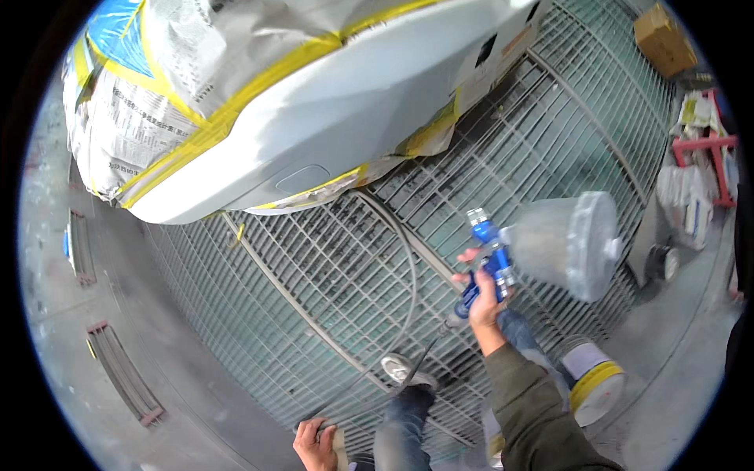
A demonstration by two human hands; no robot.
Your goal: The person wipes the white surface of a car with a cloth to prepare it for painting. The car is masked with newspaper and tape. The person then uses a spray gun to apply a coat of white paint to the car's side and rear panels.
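In my right hand (484,310) is a blue spray gun (493,255), its handle wrapped by my fingers. A large translucent cup (550,239) with a lid is fixed to the gun and lies tilted out to the right. From the bottom of the handle a dark air hose (424,357) runs down past my shoe. My left hand (316,447) is low at the bottom edge, fingers curled, beside the hose and a pale tan piece (339,449); what it grips is hidden. Ahead is a pale grey-white car bumper (338,110), apart from the gun.
Newspaper masking (149,133) and yellow tape border the bumper. Metal floor grating (314,267) lies underfoot, with a grey hose loop (412,267) across it. Near my right leg stands a yellow-banded can (597,385). A cardboard box (664,39) and a red rack (711,157) are at right.
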